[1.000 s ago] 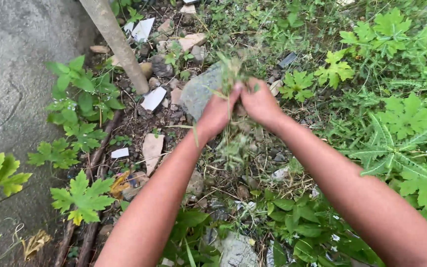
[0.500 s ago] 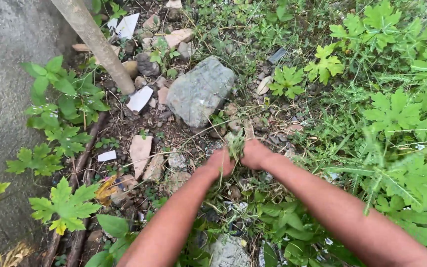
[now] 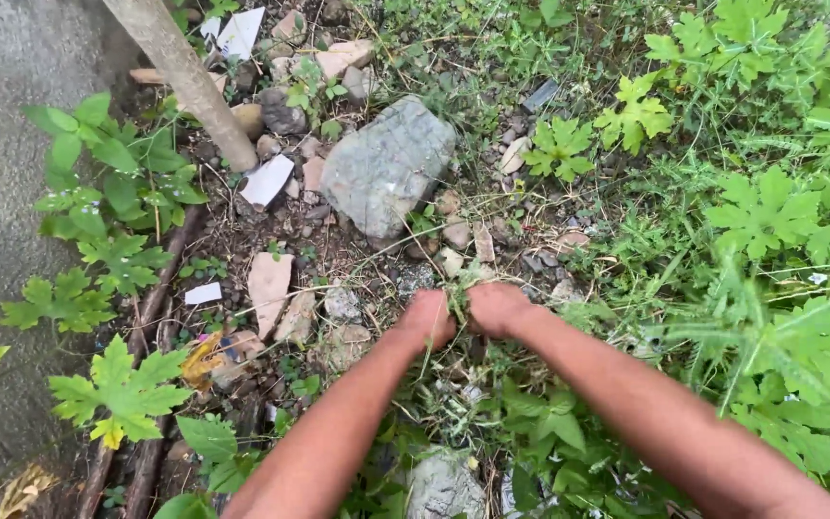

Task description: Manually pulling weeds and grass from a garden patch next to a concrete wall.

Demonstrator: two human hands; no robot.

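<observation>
Now both hands sit lower than a second ago: left hand [image 3: 427, 317] and right hand [image 3: 495, 308], fingers closed on a tuft of weeds [image 3: 457, 293] at ground level among rubble, the grey rock [image 3: 386, 168] beyond them, then the slanted wooden post [image 3: 184, 72].

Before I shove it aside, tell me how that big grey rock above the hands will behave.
The grey rock looks dense and part-bedded in soil, so probably heavy and reluctant to slide. Its flattish, angular faces suggest it would tip over rather than roll. The rough surface should give decent grip.
</observation>
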